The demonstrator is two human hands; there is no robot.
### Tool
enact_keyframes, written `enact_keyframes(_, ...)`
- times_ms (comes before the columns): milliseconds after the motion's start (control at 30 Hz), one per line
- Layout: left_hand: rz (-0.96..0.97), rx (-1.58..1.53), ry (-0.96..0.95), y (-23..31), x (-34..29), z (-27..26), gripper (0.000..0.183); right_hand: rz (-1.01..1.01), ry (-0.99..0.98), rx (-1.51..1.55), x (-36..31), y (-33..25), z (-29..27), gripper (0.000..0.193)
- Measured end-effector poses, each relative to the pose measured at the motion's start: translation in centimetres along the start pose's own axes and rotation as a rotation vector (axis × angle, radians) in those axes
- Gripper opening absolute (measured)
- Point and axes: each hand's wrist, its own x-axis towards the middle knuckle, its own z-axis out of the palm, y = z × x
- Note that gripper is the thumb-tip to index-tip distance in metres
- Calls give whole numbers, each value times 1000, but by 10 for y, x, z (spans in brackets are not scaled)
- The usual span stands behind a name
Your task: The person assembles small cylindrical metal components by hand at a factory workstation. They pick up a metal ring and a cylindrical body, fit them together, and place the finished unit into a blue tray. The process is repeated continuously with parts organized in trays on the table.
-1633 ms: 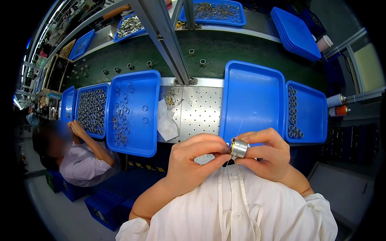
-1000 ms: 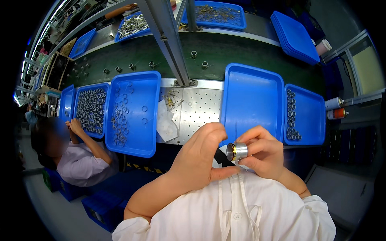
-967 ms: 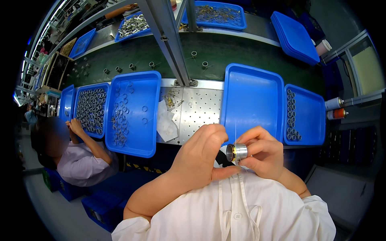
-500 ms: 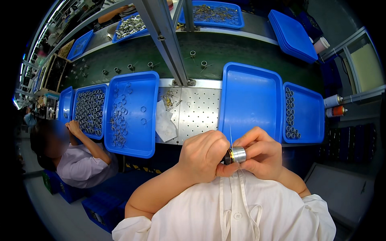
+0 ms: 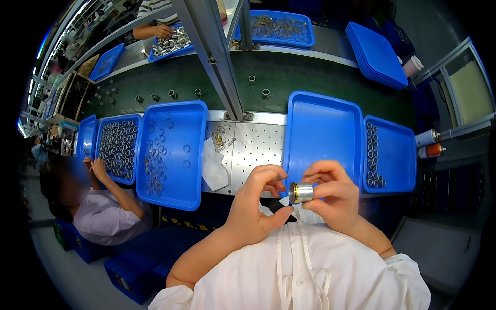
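Since half a second ago: left hand (image 5: 250, 206) has come off the metal cylinder (image 5: 305, 191), where it had been closed around the mouth end. Trays also sit a bit lower in my view, so the head has likely tipped. A co-worker's hand (image 5: 164, 32) now shows at upper left, over the tray of loose cylinders (image 5: 178, 45).

Left grip: released, thumb and fingers spread, nothing visible in it. Right hand (image 5: 338, 201) grips the cylinder between thumb and fingers by its right end, lower centre of frame.

Key relation: cylinder lies just right of the left hand, long axis roughly left-right, mouth and yellow band (image 5: 295, 193) facing the left fingers. Right is in contact; left just beside, looks apart. I can't make out any fine wire on it.

Outward: big blue tray (image 5: 325, 134) directly above the hands, smaller blue tray (image 5: 395, 150) with upright cylinders right of it. Perforated desk (image 5: 258, 147) centre, with white paper (image 5: 214, 168) and brass-coloured bits (image 5: 222, 137). Left of that, tray of thin rings (image 5: 178, 119). Green belt (image 5: 310, 72) runs across behind. Second co-worker (image 5: 108, 217) at far left.
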Motion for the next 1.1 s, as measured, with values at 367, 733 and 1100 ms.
enact_keyframes(367, -350, -260, 259, -24, -30, -23, 20, 237, -247, -24, 62, 79, -7, 15)
enact_keyframes(733, -652, -225, 573, -61, -108, -60, 14, 104, -50, -1177, 203, 311, -29, 20)
enact_keyframes(1100, -698, -100, 678, -70, -130, -81, 11, -18, -121, -1436, 249, 328, -19, 16)
